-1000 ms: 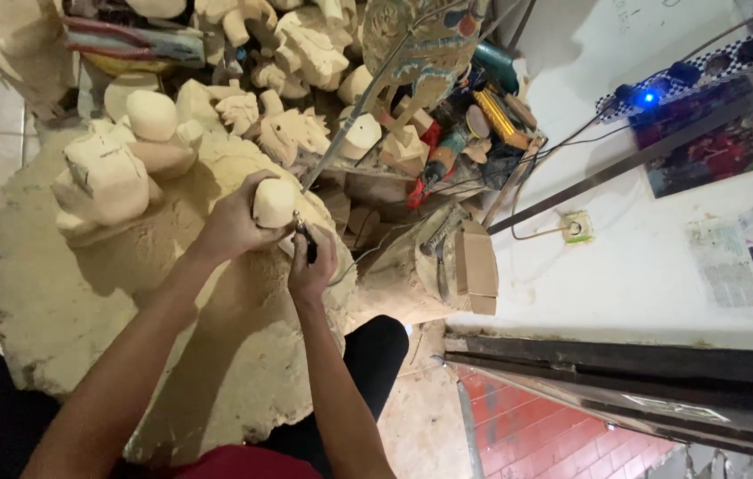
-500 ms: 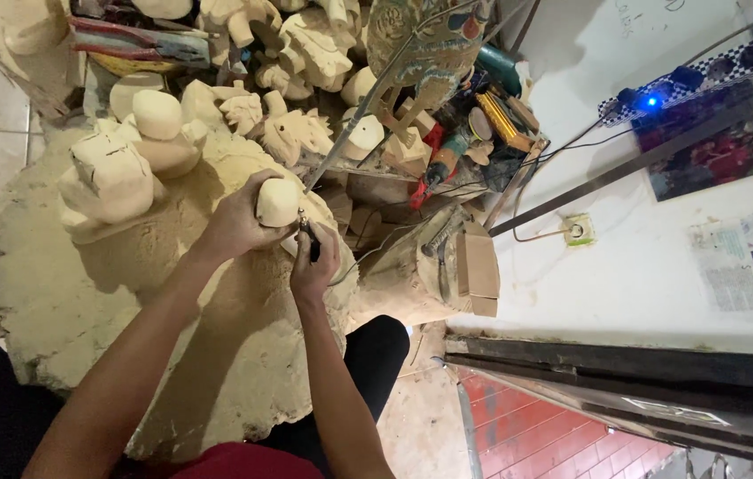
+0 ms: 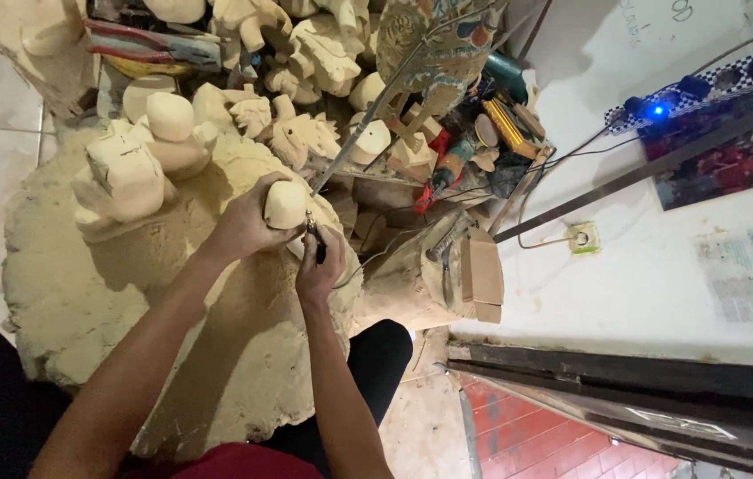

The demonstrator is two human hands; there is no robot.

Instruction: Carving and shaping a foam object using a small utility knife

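Note:
My left hand point(image 3: 243, 222) grips a small pale wooden piece point(image 3: 286, 204), rounded and roughly carved, held above a big mound of sawdust point(image 3: 84, 302). My right hand point(image 3: 319, 270) is closed around a thin dark-handled carving tool point(image 3: 316, 241); its tip touches the underside of the wooden piece. Both forearms reach in from the bottom of the view.
Several rough-carved pale wooden figures point(image 3: 128, 168) lie on the mound and further back point(image 3: 305, 44). A painted flat puppet on a rod point(image 3: 439, 44), hand tools point(image 3: 483, 142) and cables lie by a white wall with a socket point(image 3: 585, 238). A cardboard box point(image 3: 481, 275) stands right of my hands.
My hands and the wooden piece have barely shifted; the right hand has made a slight move with the tool against the piece.

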